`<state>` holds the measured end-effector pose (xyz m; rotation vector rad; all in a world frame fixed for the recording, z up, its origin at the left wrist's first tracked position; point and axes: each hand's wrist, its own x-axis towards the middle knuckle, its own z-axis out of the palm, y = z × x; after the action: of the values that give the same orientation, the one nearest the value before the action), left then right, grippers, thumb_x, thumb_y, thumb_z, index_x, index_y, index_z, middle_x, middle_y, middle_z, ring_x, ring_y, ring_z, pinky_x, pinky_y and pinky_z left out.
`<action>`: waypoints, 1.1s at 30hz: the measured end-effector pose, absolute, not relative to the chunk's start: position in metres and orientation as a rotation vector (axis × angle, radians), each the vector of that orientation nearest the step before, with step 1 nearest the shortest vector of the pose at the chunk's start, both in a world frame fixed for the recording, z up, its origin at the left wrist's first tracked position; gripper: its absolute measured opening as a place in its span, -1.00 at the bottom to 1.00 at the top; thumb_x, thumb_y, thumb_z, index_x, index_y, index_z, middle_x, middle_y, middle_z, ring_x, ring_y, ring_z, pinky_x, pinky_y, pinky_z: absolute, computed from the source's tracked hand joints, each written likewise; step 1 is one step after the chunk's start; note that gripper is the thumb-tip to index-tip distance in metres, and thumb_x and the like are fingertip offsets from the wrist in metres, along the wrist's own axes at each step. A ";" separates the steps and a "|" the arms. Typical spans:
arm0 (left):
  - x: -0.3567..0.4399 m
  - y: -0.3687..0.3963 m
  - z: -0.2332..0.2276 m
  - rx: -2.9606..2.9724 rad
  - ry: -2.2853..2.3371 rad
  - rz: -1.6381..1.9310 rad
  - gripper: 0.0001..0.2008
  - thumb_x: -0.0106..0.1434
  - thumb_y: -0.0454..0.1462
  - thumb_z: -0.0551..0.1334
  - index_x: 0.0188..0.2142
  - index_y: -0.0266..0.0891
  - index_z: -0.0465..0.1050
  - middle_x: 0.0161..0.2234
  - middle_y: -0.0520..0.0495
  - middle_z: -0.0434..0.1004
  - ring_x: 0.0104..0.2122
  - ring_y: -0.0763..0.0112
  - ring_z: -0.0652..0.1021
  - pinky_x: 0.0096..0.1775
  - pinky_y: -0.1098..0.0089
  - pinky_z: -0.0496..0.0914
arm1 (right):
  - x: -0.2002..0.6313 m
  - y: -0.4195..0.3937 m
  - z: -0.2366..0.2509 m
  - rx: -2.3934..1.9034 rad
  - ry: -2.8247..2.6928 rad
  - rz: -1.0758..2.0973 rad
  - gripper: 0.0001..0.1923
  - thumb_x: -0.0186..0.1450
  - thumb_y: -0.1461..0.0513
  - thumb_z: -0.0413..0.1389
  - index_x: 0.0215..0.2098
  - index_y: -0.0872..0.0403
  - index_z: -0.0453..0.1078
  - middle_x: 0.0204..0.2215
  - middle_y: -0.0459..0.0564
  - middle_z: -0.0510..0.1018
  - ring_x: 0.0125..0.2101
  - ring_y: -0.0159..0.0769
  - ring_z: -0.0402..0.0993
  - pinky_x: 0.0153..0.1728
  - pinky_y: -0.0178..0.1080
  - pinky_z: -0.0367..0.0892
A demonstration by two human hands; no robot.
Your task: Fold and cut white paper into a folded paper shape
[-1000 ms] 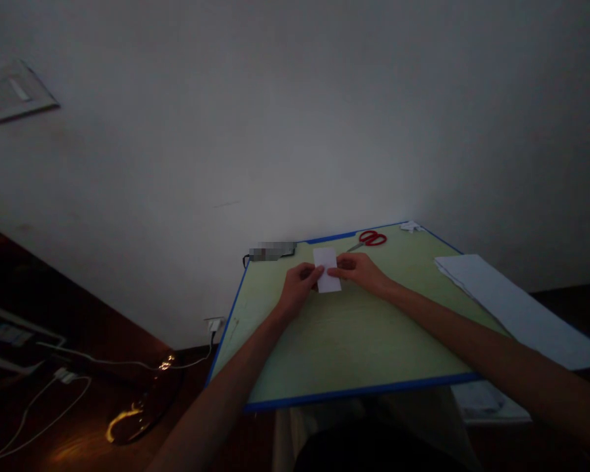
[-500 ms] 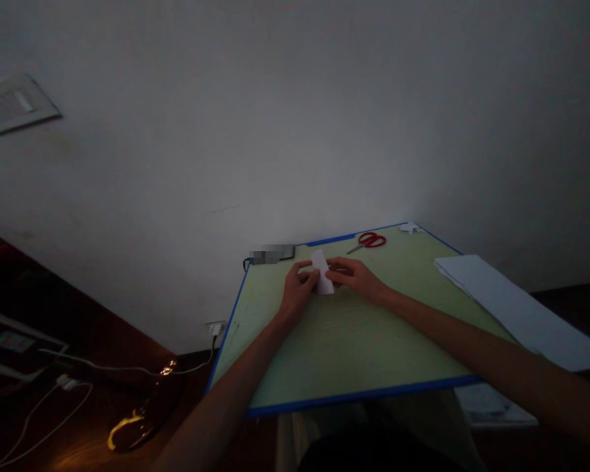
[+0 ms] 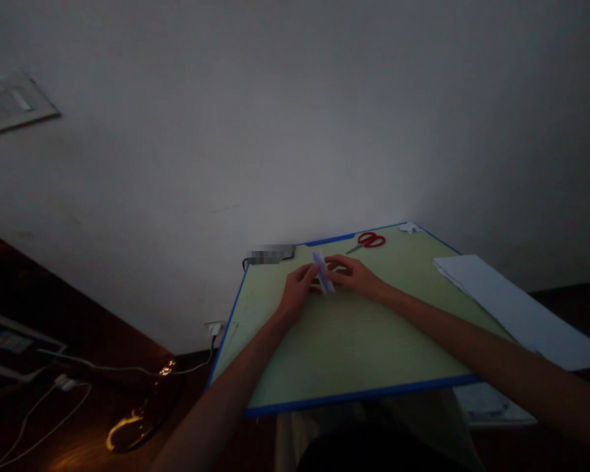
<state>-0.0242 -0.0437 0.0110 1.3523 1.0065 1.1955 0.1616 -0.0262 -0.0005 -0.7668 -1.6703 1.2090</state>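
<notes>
A small white piece of paper (image 3: 323, 272) stands nearly edge-on between my two hands, over the far middle of a pale green board (image 3: 344, 334) with a blue rim. My left hand (image 3: 297, 292) pinches the paper from the left. From the right, my right hand (image 3: 356, 275) holds the same paper with its fingertips. Both forearms stretch across the board toward it. The room is dim.
Red-handled scissors (image 3: 370, 240) lie at the board's far edge, with a small white scrap (image 3: 410, 227) at the far right corner. A stack of white sheets (image 3: 511, 305) covers the right side. A dark object (image 3: 271, 253) sits by the wall. Cables (image 3: 54, 387) trail on the dark floor at left.
The paper showed as a flat rectangle a second ago; it has narrowed to a thin, almost edge-on strip between my fingers. My hands have drawn slightly closer together.
</notes>
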 end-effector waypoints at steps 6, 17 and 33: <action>-0.026 -0.030 0.000 1.123 0.983 1.328 -0.51 0.12 0.03 0.36 -0.21 -0.39 0.59 -0.29 -0.23 0.68 -0.30 0.16 0.65 -0.27 0.27 0.52 | 0.165 -0.014 -0.014 -0.900 -1.572 0.935 -0.30 0.17 0.14 0.24 0.25 0.00 0.20 -0.22 -0.06 0.46 -0.42 -0.33 0.47 -0.40 -0.23 0.41; -0.029 -0.039 0.003 1.302 0.982 1.303 -0.36 0.06 0.04 0.46 0.02 -0.25 0.40 -0.17 -0.18 0.65 -0.30 0.23 0.63 -0.24 0.28 0.51 | 0.160 -0.018 -0.015 -0.936 -1.705 0.739 -0.27 0.20 0.03 0.27 0.28 0.09 0.30 -0.07 0.13 0.49 -0.39 -0.31 0.44 -0.41 -0.22 0.42; -0.030 -0.032 0.000 1.351 1.265 1.449 -0.43 0.12 -0.13 0.42 0.06 -0.19 0.27 -0.08 -0.15 0.49 -0.14 0.26 0.54 -0.17 0.34 0.46 | 0.166 -0.014 -0.007 -0.955 -1.668 0.865 -0.32 0.11 0.30 0.16 0.24 0.11 0.37 -0.13 0.09 0.59 -0.30 -0.24 0.50 -0.33 -0.23 0.47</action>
<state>-0.0304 -0.0322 -0.0002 1.3505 1.2648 1.4490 0.1659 -0.0143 -0.0073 -0.9554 -1.6678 0.8652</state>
